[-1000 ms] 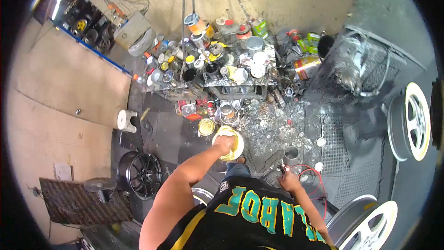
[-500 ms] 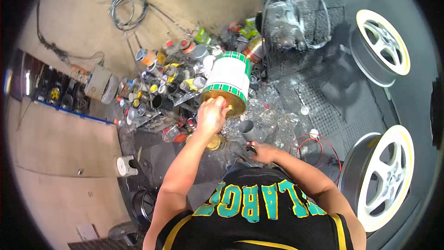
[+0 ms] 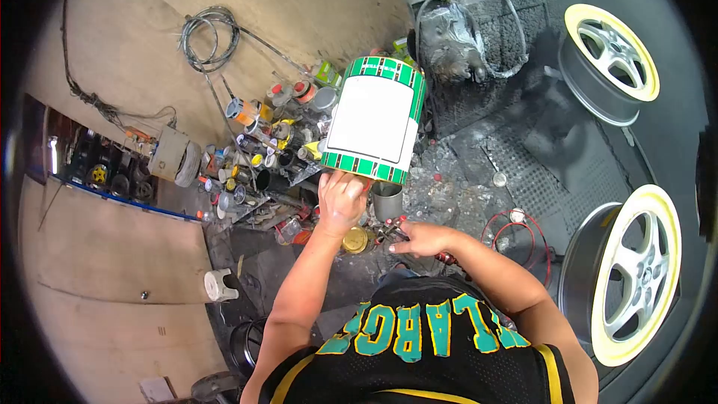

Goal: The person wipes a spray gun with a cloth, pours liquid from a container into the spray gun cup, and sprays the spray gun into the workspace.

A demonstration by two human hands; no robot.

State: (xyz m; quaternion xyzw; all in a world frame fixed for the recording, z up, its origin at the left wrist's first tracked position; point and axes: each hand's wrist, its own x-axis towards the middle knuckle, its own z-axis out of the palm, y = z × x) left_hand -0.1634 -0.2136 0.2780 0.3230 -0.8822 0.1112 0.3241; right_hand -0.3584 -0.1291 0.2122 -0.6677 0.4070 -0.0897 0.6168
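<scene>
Gripping the white-and-green can [image 3: 374,121] by its near end, the left hand [image 3: 344,200] holds it tilted over the gray cup [image 3: 387,203] while the right hand [image 3: 425,239] grasps the spray gun [image 3: 387,233].

Green-and-white tin [image 3: 374,118]: gold end, in plain view half a second ago, now mostly turned away.
Grey cup [image 3: 388,205]: now just under the tin's lower edge.
Right hand [image 3: 428,239]: nearer the left hand [image 3: 344,200].
</scene>
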